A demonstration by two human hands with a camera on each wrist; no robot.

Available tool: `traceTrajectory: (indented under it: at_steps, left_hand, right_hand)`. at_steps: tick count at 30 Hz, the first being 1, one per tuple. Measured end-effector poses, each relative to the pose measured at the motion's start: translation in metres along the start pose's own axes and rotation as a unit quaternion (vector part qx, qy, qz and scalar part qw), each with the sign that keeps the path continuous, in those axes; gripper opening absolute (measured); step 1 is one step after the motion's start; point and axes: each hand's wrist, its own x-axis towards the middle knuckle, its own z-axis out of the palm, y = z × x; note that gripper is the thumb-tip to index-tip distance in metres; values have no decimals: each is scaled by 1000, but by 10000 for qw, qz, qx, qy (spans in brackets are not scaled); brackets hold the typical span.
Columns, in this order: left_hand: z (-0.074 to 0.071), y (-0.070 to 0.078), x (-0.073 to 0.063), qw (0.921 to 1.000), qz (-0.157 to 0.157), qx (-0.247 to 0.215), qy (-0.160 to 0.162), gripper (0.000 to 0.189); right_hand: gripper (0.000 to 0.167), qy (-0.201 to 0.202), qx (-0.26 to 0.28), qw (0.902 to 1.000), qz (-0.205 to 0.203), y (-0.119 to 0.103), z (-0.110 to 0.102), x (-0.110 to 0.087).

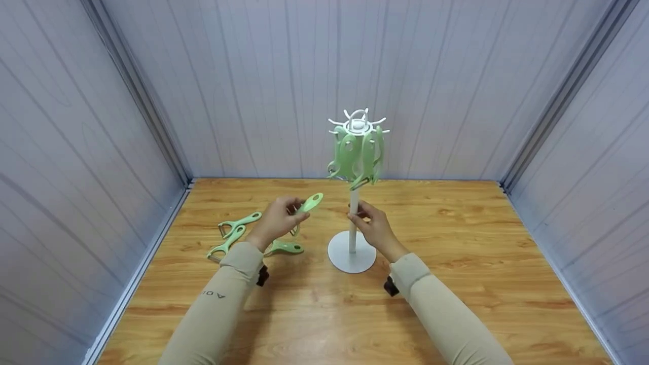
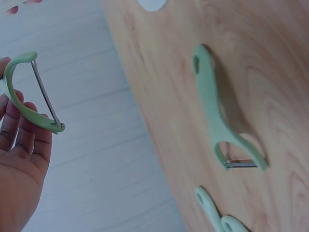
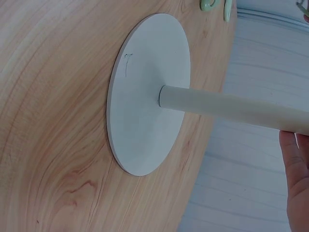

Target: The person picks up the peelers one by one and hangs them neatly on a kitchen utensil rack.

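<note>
In my left hand (image 1: 280, 218) I hold a green Y-shaped peeler (image 1: 310, 203), its handle with the oval hole pointing up toward the stand. The left wrist view shows that peeler's blade (image 2: 46, 94) just past my fingers. My right hand (image 1: 374, 226) grips the pole (image 1: 353, 223) of a white stand, between its round base (image 3: 145, 96) and its top. Several green peelers (image 1: 350, 157) hang by their handle holes from the hooks around the stand's top (image 1: 358, 125). Some hooks at the back carry nothing.
On the wooden table (image 1: 446, 243) left of the stand lie more green peelers: one under my left wrist (image 1: 286, 247) and two farther left, a rear one (image 1: 247, 219) and a front one (image 1: 233, 238). Pale panel walls (image 1: 263, 91) close off the back and sides.
</note>
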Motion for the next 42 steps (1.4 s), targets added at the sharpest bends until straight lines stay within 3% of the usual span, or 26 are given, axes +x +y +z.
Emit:
traceTrajectory:
  at_steps: [15, 31, 42]
  left_hand:
    - [-27, 35, 22, 9942, 786, -89, 726, 30]
    - [-45, 72, 37, 9841, 1171, -498, 1240, 30]
    - [-54, 94, 49, 9801, 1284, -643, 1368, 30]
  right_hand:
    - [19, -3, 14, 10000, 15, 1, 0, 0]
    - [22, -67, 3, 10000, 28, -2, -1, -1]
    - [22, -50, -64, 9999, -84, 1, 0, 0]
